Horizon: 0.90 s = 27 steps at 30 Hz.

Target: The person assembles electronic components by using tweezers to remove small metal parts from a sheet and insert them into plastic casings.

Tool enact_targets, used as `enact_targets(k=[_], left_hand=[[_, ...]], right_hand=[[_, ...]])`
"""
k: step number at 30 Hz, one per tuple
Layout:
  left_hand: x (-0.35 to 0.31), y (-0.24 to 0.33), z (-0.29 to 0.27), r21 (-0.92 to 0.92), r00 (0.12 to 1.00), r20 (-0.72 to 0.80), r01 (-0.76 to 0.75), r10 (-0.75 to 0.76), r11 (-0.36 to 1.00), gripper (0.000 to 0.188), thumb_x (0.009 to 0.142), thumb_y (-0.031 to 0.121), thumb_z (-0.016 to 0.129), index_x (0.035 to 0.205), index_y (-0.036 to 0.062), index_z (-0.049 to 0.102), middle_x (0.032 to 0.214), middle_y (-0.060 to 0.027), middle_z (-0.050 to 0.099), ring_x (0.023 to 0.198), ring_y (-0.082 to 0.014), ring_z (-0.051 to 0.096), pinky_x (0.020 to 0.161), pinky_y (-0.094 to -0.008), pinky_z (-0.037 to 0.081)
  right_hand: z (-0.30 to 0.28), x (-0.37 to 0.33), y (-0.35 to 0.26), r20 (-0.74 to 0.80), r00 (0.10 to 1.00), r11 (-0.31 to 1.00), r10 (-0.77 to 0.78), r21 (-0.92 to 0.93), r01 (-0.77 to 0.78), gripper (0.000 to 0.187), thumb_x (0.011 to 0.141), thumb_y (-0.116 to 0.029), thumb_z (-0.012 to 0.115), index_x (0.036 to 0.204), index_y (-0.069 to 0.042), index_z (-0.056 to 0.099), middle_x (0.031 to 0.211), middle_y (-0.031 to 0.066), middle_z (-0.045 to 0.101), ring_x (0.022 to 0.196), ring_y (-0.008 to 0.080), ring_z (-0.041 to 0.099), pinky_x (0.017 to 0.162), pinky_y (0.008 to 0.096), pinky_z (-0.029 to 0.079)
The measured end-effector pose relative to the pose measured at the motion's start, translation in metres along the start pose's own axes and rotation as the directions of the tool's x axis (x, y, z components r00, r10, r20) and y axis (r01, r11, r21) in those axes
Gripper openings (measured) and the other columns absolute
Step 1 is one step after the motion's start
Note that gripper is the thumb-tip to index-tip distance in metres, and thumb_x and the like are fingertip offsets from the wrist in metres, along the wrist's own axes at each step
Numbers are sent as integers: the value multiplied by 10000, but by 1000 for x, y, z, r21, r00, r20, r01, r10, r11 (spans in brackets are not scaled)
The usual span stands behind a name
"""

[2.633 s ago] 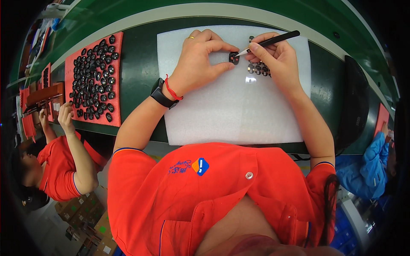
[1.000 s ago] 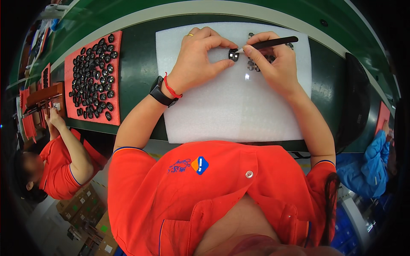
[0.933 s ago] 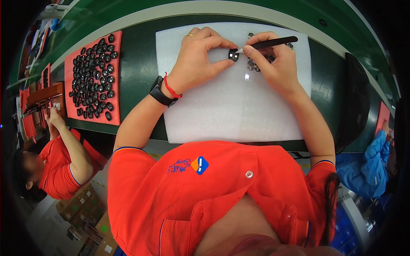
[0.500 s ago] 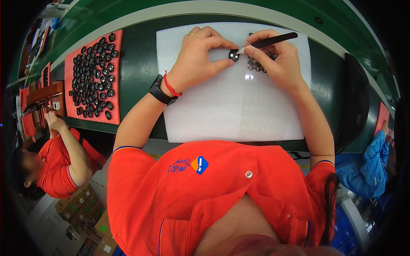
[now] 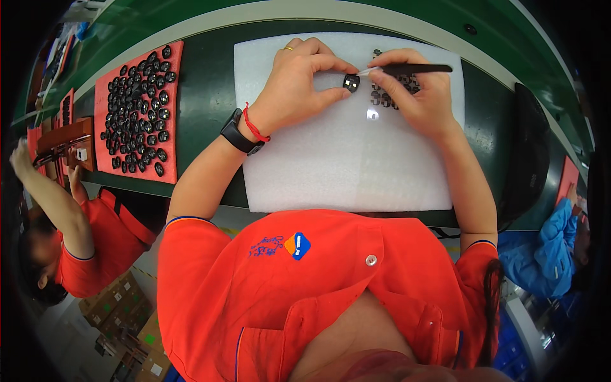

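Between the thumb and index finger of my left hand [image 5: 304,73] is a small round black part [image 5: 351,83] with shiny light spots on its face. My right hand [image 5: 417,89] grips black-handled tweezers [image 5: 417,68], their pale tip reaching left to the upper right edge of the part. Under and beside my right hand lie several small dark pieces [image 5: 385,99] in rows on a clear sheet. All of this is over a white foam mat [image 5: 305,172]. My right palm and forearm hide some of the dark pieces.
On the left, a red foam pad [image 5: 173,76] carries many round black parts [image 5: 137,114]. A black rounded object [image 5: 529,153] stands at the right end of the green table [image 5: 210,76]. Co-workers sit at far left, in a red shirt [image 5: 105,235], and far right, in blue [image 5: 541,254].
The tweezers have shifted slightly right and up with my right hand, the tip now at the part's edge. My left hand keeps its hold. At left, the co-worker's arm has moved outward.
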<state>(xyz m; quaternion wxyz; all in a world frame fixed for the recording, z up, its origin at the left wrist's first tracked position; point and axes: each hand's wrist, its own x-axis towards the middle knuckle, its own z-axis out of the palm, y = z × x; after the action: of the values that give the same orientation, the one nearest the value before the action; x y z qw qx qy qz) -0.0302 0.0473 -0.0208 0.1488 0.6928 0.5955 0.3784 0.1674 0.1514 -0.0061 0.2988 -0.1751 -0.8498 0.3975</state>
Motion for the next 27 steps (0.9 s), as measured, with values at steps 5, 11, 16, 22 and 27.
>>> enact_targets(k=[5,11,16,22,27], left_hand=[[0,0,0,-21,1000,24,15,-15,1000,271,634,154,788,899,184,740,831,-5,579,835,-213,512,782,-341,399],[-1,0,2,-33,999,29,30,-30,999,273,634,157,790,902,182,740,831,-1,580,838,-209,513,787,-345,389],[1,-3,1,-25,999,27,28,-27,999,270,635,160,789,900,185,741,840,-1,580,838,-208,513,789,-346,387],[3,6,-1,4,1000,28,-11,11,1000,270,649,159,773,916,180,732,838,-15,582,847,-217,513,796,-355,386],[19,-3,-25,-172,935,274,277,-224,945,304,677,191,763,959,98,701,882,-48,617,814,-175,559,755,-295,460]], right_hand=[[0,-2,7,-35,985,954,169,257,-154,162,856,-48,649,1000,10,603,935,80,657,848,132,640,765,228,509],[5,-3,10,18,971,939,240,248,-237,165,868,-56,635,1012,10,591,926,85,659,852,143,654,771,231,513],[5,1,13,34,965,930,260,262,-260,166,865,-58,638,1010,9,592,924,83,659,851,137,655,774,229,510],[3,-2,12,24,969,931,244,275,-242,162,868,-53,631,1009,5,580,931,83,652,845,134,647,762,234,513],[5,1,13,-6,936,703,352,662,-260,155,873,-40,615,1005,11,552,923,112,642,739,136,632,685,243,521]])
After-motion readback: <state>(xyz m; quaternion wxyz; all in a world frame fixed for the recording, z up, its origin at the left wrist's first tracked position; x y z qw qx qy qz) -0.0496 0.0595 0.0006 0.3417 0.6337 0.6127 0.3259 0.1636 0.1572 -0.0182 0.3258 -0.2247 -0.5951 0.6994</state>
